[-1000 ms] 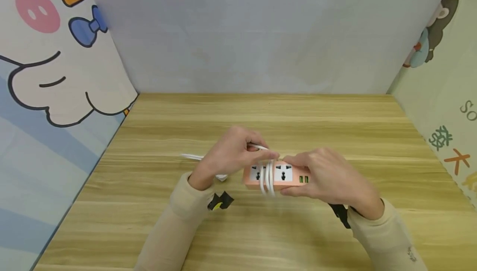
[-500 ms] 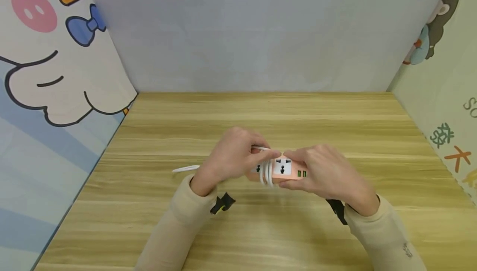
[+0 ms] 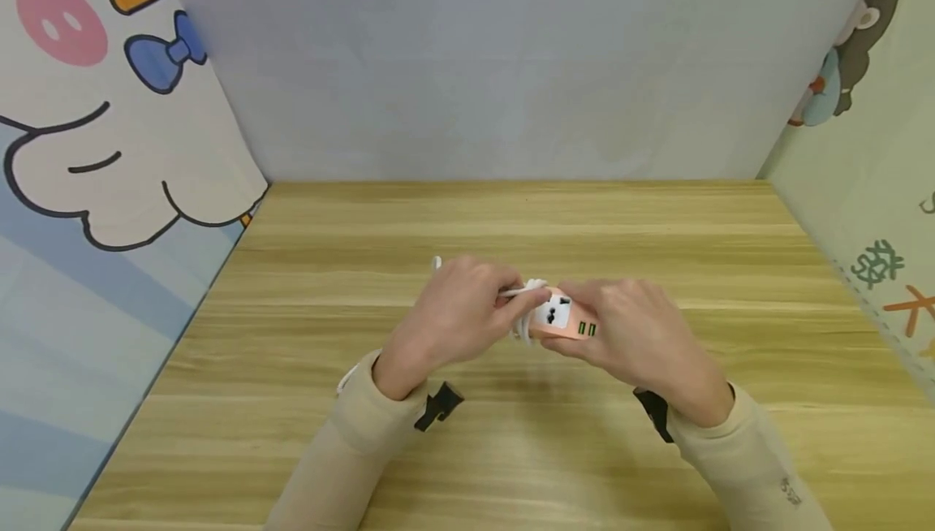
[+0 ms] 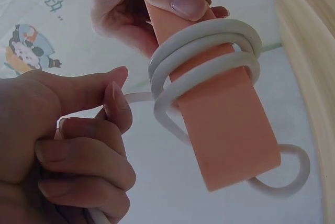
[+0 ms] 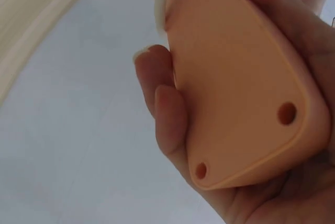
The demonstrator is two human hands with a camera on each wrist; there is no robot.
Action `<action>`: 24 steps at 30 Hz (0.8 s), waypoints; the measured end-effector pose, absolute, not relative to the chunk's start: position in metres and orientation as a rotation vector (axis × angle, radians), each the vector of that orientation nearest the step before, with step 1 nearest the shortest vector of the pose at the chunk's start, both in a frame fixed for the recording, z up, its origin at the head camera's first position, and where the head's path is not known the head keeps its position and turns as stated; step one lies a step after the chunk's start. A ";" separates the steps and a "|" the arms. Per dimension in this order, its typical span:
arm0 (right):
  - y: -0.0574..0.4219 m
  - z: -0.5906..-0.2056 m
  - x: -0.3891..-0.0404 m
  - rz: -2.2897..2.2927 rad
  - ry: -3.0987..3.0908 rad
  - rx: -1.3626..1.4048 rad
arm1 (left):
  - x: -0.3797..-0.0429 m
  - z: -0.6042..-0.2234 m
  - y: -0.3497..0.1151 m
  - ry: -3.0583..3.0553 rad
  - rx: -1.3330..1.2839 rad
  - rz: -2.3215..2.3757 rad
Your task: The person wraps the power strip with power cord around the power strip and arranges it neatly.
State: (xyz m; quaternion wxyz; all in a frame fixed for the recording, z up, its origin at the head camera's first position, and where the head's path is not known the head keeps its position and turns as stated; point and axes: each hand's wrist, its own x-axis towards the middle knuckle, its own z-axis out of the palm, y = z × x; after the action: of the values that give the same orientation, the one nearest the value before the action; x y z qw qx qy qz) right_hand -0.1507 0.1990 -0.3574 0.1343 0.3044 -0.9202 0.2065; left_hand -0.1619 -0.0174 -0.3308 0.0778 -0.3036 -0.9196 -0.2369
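Note:
My right hand (image 3: 635,328) grips the USB end of a salmon-pink power strip (image 3: 539,330), which has white socket faces and two green USB ports. Its plain underside (image 5: 225,72) with screw holes fills the right wrist view, fingers along one edge. White power cord (image 4: 204,33) is wound in several loops around the strip's middle. Another loop of cord (image 4: 303,171) sticks out by the strip's far end. My left hand (image 3: 456,304) pinches the cord between thumb and index finger beside the strip, its other fingers curled. In the head view this hand covers the strip's left end.
The wood-grain table (image 3: 351,239) lies below both hands. A plain pale wall (image 3: 467,68) stands behind it, with cartoon-printed sheets at left (image 3: 146,149) and right (image 3: 840,182). Black wrist mounts (image 3: 441,407) show at the sleeves. A bit of cord (image 3: 346,379) shows by the left sleeve.
The strip has tilted and moved slightly away from the body, more of it now hidden behind the left hand. The loose cord left of that hand has shifted, and a loop now shows above it.

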 end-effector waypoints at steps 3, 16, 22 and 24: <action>0.197 -0.359 -0.150 0.596 -2.636 0.872 | -0.160 -0.330 -0.017 -2.760 -0.882 -0.674; 0.187 -0.363 -0.147 0.533 -2.518 0.779 | -0.149 -0.331 -0.010 -2.680 -0.774 -0.589; 0.184 -0.366 -0.148 0.511 -2.491 0.738 | -0.145 -0.332 -0.006 -2.593 -0.809 -0.493; 0.182 -0.367 -0.148 0.508 -2.477 0.731 | -0.144 -0.332 -0.003 -2.583 -0.806 -0.471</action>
State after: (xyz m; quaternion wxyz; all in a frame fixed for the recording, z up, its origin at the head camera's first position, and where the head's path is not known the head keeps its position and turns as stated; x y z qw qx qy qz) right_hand -0.1481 0.1824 -0.3665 0.2522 0.2686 -0.9107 0.1868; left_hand -0.1436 -0.0035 -0.3323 0.1962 -0.2876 -0.9222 -0.1681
